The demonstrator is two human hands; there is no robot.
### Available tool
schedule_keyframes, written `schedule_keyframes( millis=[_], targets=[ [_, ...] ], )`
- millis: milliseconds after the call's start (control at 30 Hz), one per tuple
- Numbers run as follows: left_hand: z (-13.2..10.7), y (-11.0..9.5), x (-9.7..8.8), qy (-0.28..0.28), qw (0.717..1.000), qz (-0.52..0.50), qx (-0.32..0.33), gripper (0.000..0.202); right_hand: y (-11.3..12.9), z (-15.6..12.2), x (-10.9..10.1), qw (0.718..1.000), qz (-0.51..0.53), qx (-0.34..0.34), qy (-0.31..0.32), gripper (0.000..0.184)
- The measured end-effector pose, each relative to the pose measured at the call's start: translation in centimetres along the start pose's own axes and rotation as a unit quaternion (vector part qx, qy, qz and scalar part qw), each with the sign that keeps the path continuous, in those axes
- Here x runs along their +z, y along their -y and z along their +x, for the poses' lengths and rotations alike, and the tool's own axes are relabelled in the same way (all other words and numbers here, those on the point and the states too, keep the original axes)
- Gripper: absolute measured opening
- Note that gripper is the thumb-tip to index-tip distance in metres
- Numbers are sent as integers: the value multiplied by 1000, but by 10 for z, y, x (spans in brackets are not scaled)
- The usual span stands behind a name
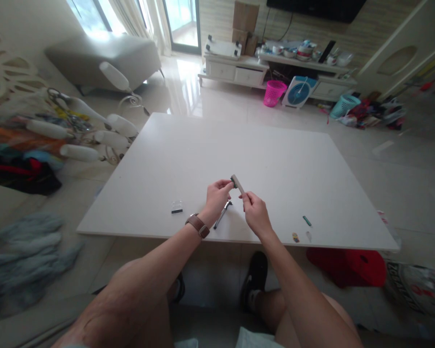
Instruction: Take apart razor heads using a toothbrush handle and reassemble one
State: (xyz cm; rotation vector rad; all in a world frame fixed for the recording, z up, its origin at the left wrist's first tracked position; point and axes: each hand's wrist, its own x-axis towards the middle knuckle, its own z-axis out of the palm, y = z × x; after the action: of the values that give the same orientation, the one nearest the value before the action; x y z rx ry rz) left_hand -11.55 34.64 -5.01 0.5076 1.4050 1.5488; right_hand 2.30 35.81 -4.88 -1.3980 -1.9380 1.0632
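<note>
Both my hands hold a small grey stick-like piece [237,184] above the white table [275,159]. My left hand [216,197] pinches its far end, where a dark bit shows. My right hand [254,211] grips its near end with closed fingers. Under my hands a slim silver and black pen-like tool [223,214] lies on the table. A small clear and black part [177,207] rests to the left. A little green piece [307,221] and two tiny bits [296,237] lie to the right near the front edge.
A red stool [351,267] stands under the table's right corner. A drying rack with clothes [58,130] stands at the left, a grey sofa [105,58] behind it. A TV cabinet [275,67], pink basket [274,93] and fan [299,91] line the far wall.
</note>
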Motion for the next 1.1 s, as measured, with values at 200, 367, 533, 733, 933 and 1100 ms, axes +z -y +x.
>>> schedule_keyframes(
  millis=[200,367,533,733,933,1100],
  targets=[
    [12,-5,-9,-50,998,-21,23,23,2,-3,-1,1000,10,-3,-2,36],
    [17,-8,-14,-70,996,-39,28,26,2,-3,0,1000,8,6,16,36],
    [15,-6,-12,-59,997,-37,33,25,1,-3,1,1000,1,10,26,35],
    [13,-5,-10,-56,998,-12,35,21,0,-2,1,999,-2,17,33,36],
    [8,-3,-7,-42,999,7,25,19,-1,0,0,1000,-4,12,28,38],
    [5,0,-5,-31,998,31,35,18,-3,1,0,1000,-2,9,20,37]
  ],
)
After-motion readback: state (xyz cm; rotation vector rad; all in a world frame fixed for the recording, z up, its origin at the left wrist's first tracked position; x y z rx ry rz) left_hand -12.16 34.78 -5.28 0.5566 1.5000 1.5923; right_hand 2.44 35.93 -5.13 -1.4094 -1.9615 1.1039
